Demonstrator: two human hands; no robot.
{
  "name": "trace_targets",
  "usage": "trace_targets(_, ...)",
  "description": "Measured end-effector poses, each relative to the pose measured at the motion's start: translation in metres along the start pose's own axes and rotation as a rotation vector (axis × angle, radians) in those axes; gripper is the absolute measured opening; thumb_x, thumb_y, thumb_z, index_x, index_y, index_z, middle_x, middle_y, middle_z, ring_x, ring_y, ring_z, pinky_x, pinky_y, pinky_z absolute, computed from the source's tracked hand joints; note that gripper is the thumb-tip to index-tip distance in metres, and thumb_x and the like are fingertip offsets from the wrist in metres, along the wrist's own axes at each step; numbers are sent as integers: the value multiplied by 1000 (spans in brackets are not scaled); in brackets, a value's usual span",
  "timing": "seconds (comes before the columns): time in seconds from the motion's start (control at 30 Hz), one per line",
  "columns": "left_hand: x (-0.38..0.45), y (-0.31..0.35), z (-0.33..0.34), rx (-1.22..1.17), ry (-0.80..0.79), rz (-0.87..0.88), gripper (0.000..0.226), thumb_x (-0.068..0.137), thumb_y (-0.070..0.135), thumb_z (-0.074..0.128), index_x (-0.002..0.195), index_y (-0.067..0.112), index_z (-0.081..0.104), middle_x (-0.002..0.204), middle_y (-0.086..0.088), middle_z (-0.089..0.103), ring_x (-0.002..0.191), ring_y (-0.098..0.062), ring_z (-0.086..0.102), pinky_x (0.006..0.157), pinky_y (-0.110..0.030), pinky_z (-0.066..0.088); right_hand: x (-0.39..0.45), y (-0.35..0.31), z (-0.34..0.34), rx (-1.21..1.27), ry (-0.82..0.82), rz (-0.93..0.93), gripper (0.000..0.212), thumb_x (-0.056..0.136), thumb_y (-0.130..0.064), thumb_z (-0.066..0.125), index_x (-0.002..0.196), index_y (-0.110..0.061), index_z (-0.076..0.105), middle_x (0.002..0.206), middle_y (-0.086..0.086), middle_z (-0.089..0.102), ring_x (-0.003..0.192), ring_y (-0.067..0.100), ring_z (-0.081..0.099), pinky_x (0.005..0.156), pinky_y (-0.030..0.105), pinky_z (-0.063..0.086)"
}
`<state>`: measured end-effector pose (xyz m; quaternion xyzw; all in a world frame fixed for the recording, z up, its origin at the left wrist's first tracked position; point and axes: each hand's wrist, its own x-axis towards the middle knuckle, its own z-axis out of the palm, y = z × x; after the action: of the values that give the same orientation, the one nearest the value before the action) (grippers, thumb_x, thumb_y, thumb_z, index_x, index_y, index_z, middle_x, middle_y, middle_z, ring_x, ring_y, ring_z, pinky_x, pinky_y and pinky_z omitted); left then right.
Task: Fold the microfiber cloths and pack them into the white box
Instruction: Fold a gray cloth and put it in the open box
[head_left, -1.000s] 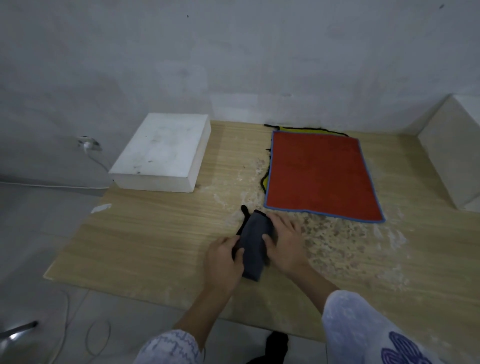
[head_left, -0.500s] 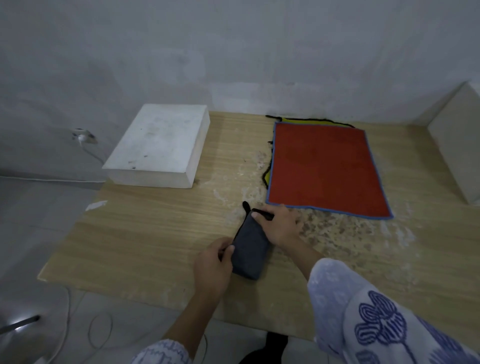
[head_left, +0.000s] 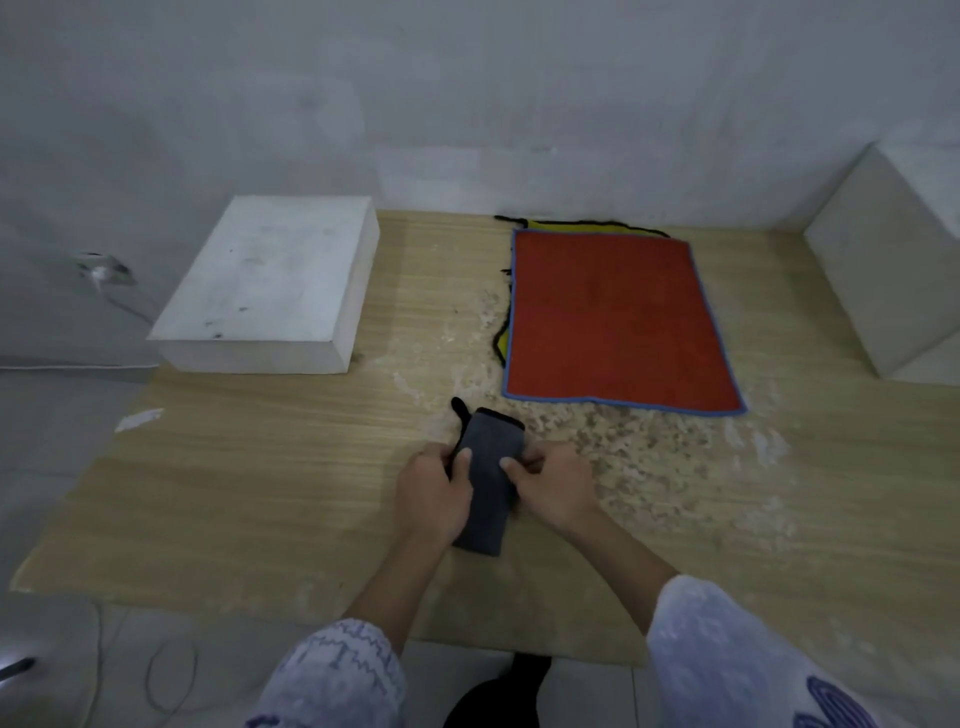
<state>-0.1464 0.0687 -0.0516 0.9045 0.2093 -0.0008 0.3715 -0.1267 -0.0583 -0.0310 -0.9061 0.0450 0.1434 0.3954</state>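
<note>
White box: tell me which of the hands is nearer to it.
Left. The left hand grips the folded grey cloth on the side toward the white box; the right hand holds its far side.

Pale lilac-white sleeves (head_left: 727, 654) with dark blue line patterns, forearms bare below them

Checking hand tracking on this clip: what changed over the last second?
The right hand came back from the grey cloth's far end to its right edge, thumb on top. The left hand keeps gripping the left edge. The cloth stays folded on the wooden board; the red cloth and white box are unmoved.
</note>
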Motion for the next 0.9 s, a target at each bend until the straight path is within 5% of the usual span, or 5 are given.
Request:
trace_targets(0.17,6,6,-13,-216,-54,-46,27,95,28,45,106,9,61,95,-2,63,92,-19,58,73,-28,40,15,-2,-5,121,-52,-41,21,86,-26,63,71,-14,55,63,-5,51,61,10,50,53,12,36)
trace_targets(0.37,26,13,-24,-905,-211,-353,29,94,29,47,104,9,66,105,-8,69,99,-23,64,90,-44,50,48,-23,-4,599,-136,77,20,83,-28,67,90,-11,60,94,7,65,86,19,63,65,29,50)
trace_targets(0.47,45,34,-27,-1174,-246,-369,28,95,24,45,108,8,64,104,-8,70,91,-20,69,78,-41,57,67,-36,-19,888,-259,223,44,74,-36,74,103,-5,65,104,10,70,95,25,67,74,36,55)
trace_targets(0.63,79,95,-30,-1297,-303,-182,28,96,13,39,116,5,58,105,-7,68,84,-12,70,64,-25,58,95,-57,-73,1004,-426,177,47,74,-38,68,108,-7,65,110,18,68,97,31,66,86,44,50)
trace_targets(0.9,110,191,-19,-1247,-439,-32,18,89,6,46,96,12,62,85,-2,69,76,-15,63,61,-23,50,106,-58,-171,1181,-268,-125,28,88,-9,50,116,-7,57,105,10,69,89,21,68,70,30,57)
